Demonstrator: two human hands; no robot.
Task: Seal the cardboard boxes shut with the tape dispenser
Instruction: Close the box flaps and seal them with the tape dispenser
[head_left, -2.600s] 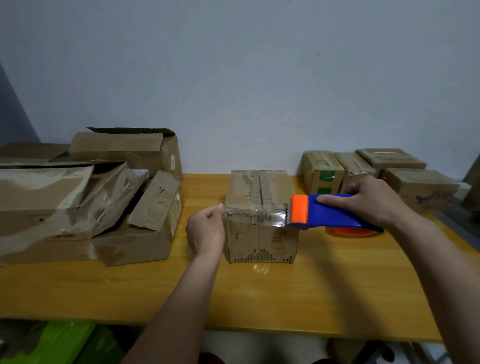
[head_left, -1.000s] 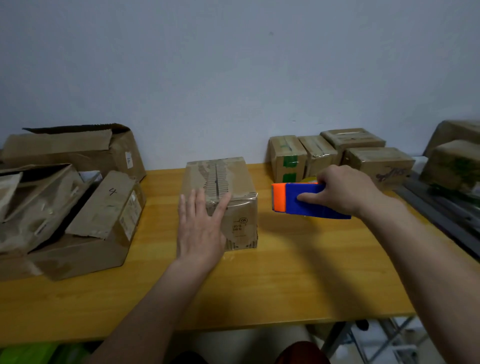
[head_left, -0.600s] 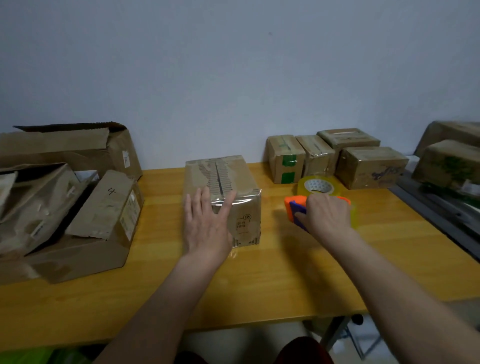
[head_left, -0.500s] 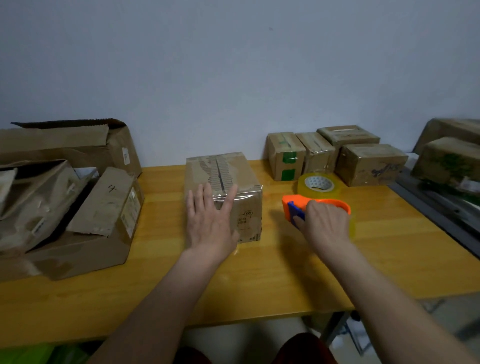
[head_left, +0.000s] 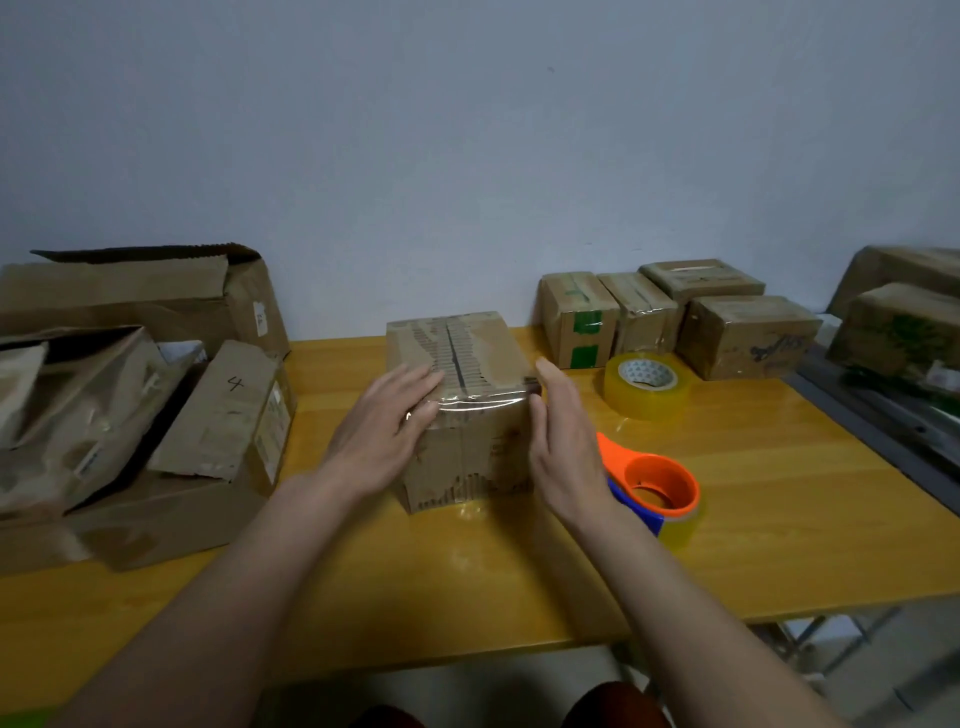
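The box (head_left: 460, 410) sits mid-surface (head_left: 779, 499), tape banding its near top edge. Left hand (head_left: 387, 434) and right hand (head_left: 563, 447) flank it, fingers straight, pressing tape flat. Dispenser (head_left: 657, 488) lies right of the box. Next, likely another strip or another box.
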